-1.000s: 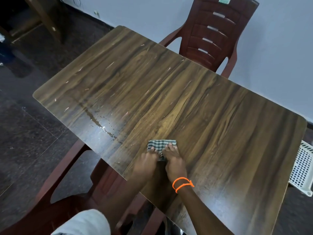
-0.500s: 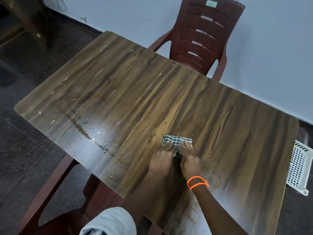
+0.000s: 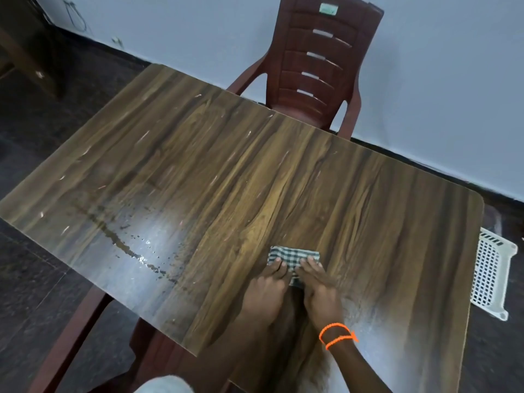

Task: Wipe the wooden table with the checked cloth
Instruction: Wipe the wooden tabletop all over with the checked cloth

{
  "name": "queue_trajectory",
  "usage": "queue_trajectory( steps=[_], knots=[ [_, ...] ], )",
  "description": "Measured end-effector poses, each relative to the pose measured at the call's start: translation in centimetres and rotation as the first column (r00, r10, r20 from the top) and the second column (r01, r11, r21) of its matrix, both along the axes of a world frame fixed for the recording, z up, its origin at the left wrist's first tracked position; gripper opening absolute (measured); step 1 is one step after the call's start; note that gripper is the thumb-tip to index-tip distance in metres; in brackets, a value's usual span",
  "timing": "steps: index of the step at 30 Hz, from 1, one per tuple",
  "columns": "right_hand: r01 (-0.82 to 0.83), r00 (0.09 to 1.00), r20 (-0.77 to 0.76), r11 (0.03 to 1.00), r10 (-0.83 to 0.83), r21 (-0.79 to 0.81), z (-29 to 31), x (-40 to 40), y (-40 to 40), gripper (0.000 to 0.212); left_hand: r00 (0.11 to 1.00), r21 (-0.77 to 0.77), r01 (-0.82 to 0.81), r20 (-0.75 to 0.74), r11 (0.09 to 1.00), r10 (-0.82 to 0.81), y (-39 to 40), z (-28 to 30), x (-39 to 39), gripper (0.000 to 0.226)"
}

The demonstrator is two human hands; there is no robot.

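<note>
A small folded green-and-white checked cloth (image 3: 295, 256) lies flat on the wooden table (image 3: 255, 177), near its front edge, right of centre. My left hand (image 3: 266, 285) and my right hand (image 3: 319, 287) lie side by side on the cloth's near half, fingers straight, pressing it to the tabletop. The near part of the cloth is hidden under my fingers. An orange cord is tied round my right wrist. A wet streak with droplets (image 3: 127, 245) runs across the table's front left part.
A dark red plastic chair (image 3: 320, 61) stands at the table's far side against the pale wall. Another red chair (image 3: 85, 321) is under the near left edge. A white perforated basket (image 3: 490, 270) sits on the floor off the table's right end.
Both hands with the cloth have slid rightward along the table, away from the wet streak. The camera view has shifted too.
</note>
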State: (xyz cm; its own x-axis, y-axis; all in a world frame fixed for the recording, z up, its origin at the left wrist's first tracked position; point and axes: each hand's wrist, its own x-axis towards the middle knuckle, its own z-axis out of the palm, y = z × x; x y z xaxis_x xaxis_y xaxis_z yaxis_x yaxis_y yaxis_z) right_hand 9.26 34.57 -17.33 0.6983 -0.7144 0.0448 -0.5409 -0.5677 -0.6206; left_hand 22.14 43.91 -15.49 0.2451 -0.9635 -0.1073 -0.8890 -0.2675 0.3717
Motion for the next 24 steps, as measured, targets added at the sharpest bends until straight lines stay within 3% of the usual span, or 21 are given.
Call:
queue_trajectory(
  steps=[7,12,19,24],
  knots=[
    [0.144,0.989,-0.040,0.989,-0.143,0.021,-0.2,5.2,-5.5,0.037,1.000,0.055,-0.022,-0.021,0.998,0.024,-7.0,-0.4,4.4,0.043],
    [0.045,0.998,-0.034,0.998,-0.043,0.040,-0.5,7.4,-3.4,0.038,0.992,-0.043,-0.121,-0.035,0.992,0.120,-3.9,0.0,6.5,0.037],
    [-0.026,1.000,0.008,0.999,0.026,0.028,-0.9,1.5,-2.0,0.040,0.996,-0.176,0.091,0.008,0.980,-0.091,-2.0,-1.7,3.2,0.028],
    [0.127,0.990,-0.064,0.992,-0.126,0.011,-1.2,0.3,-7.1,0.040,0.995,-0.045,0.078,-0.057,0.996,-0.081,-8.3,-0.7,1.1,0.036]
  ],
)
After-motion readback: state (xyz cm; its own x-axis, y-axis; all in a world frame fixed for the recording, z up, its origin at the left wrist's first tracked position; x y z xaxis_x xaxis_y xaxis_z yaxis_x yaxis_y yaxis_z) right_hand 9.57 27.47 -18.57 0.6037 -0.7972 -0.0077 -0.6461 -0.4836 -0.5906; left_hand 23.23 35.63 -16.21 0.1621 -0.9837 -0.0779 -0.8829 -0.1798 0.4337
